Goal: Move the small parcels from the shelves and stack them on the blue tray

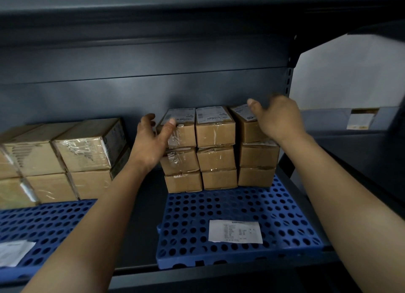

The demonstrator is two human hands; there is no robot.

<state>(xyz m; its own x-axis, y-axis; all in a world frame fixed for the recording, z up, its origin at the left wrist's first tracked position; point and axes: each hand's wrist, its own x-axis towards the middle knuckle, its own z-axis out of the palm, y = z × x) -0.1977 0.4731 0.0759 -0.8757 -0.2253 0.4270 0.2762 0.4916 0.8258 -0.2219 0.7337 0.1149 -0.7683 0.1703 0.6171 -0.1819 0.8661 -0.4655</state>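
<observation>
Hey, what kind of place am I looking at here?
Most likely a warehouse or parcel stockroom. Dark metal shelving holds taped cardboard parcels with shipping labels, stacked three high on a perforated blue tray, and a printed paper slip lies on the tray's front.

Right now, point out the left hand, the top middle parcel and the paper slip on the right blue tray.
left hand point(150, 144): head view, back of the hand.
top middle parcel point(215, 133): head view, brown front face.
paper slip point(235, 231): head view, middle of the sheet.
</observation>
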